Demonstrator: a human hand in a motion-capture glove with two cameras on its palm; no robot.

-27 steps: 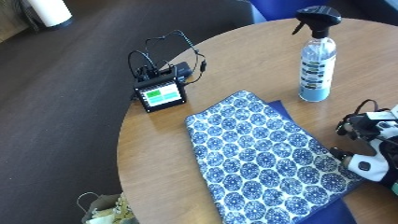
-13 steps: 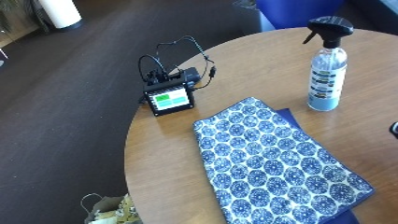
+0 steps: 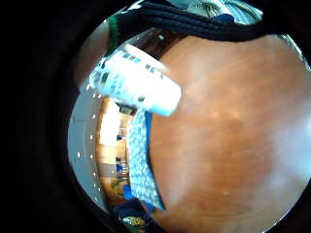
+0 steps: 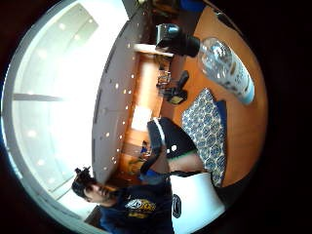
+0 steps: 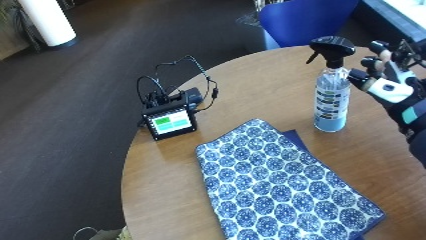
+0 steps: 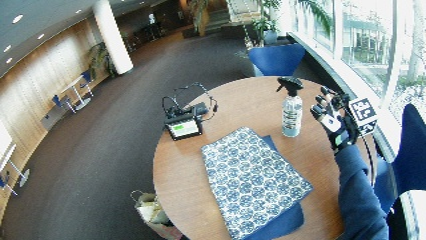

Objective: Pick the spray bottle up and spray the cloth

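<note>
Gloved right hand [image 6: 331, 116] beside upright spray bottle [image 5: 330, 95], grip wide, fingers spread, holding nothing. Bottle label unreadable. Patterned cloth [image 5: 283, 187] flat on table [image 5: 266, 95].

From my outside view, the gloved right hand [image 5: 393, 75] runs off the right edge; the cloth's [image 5: 283, 187] near corner is cropped too.

One spray bottle [image 5: 331, 95], one cloth [image 5: 283, 187], one small screen device [image 5: 170, 121]
</note>
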